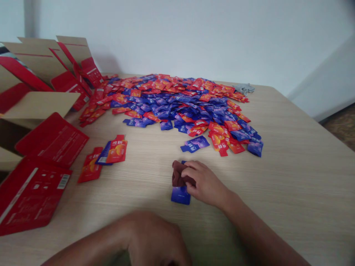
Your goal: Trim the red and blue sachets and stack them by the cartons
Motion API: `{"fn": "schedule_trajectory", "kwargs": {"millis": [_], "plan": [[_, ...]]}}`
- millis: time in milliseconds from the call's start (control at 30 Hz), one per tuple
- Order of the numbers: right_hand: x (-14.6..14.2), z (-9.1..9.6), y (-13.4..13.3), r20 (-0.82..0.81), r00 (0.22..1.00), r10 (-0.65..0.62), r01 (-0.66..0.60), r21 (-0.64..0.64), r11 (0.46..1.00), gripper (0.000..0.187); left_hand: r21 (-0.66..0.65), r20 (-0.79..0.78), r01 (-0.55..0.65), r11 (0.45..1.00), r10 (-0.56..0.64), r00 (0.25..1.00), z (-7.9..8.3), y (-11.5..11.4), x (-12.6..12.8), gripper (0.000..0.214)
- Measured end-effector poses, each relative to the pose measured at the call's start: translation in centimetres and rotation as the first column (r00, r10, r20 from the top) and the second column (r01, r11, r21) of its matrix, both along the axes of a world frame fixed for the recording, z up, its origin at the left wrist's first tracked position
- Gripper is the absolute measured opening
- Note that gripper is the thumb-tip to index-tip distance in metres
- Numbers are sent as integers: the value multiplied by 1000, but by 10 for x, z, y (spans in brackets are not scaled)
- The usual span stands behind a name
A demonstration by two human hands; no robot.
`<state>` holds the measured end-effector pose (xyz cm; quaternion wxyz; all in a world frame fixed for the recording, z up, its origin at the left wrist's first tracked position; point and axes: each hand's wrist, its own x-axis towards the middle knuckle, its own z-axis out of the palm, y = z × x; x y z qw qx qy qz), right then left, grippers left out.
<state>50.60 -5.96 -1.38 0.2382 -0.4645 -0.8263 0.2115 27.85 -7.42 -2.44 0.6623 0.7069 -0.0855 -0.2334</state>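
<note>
My right hand (203, 183) rests on the wooden table (291, 166), fingers closed on a dark red cloth (177, 174) pressed onto a blue sachet (181, 195). My left hand (155, 240) lies at the bottom edge, near me, fingers curled under and mostly hidden. A single blue sachet (195, 143) lies just beyond the right hand. A small stack of red and blue sachets (114, 151) and a red sachet (91, 169) lie to the left.
A large heap of red and blue sachets (180, 103) covers the table's far half. Open cardboard boxes with red flaps (41, 92) stand at the left, red flat cartons (30, 192) in front of them. A grey cloth (244, 88) lies at the far edge.
</note>
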Motion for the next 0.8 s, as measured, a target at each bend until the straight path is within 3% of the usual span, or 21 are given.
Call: {"fn": "schedule_trajectory", "kwargs": {"millis": [33,67,133,200,267,367,467,533,567,600,633,667,700,733,767,800], "plan": [[0,-1,0,-4,1000,2,-2,-2,1000,29,87,-31,-194,977,197,980,16,9,-3,26],[1,-1,0,-8,1000,4,-4,-5,1000,31,200,-24,-342,918,353,935,30,16,-5,25],[2,-2,0,-17,1000,7,-7,-7,1000,34,409,56,-540,736,570,820,46,28,-8,15],[4,-2,1,-29,1000,1,-1,-6,1000,35,548,179,-626,555,653,736,47,33,-8,5],[6,-1,1,-43,999,-13,12,-15,1000,35,615,280,-659,433,661,696,39,33,-4,9],[10,1,2,-66,997,-34,32,-37,999,36,641,353,-688,340,665,658,23,29,3,6],[12,1,2,-84,995,-52,49,-40,998,36,648,380,-689,325,646,662,18,27,6,2],[12,0,2,-87,994,-62,59,-35,998,36,644,402,-689,333,619,675,23,27,4,4],[12,-1,2,-87,994,-62,59,-31,998,36,627,403,-688,365,604,688,26,28,2,6],[13,-2,2,-84,995,-57,55,-28,998,36,592,383,-677,438,586,714,29,28,-1,7],[13,-3,2,-80,996,-49,47,-26,999,35,531,338,-640,555,555,761,31,27,-3,9],[13,-4,2,-76,996,-40,38,-24,999,34,440,271,-557,705,487,831,30,26,-4,10],[13,-4,2,-72,997,-32,30,-23,999,34,315,203,-416,853,367,908,26,23,-5,12],[14,-5,2,-70,997,-27,25,-22,999,33,166,152,-237,957,212,965,18,18,-4,13],[14,-4,2,-69,997,-24,23,-22,1000,33,31,142,-15,999,10,990,6,12,-2,14],[14,-4,2,-68,997,-23,22,-23,999,34,-58,185,160,985,-147,972,-8,6,0,17]]}}
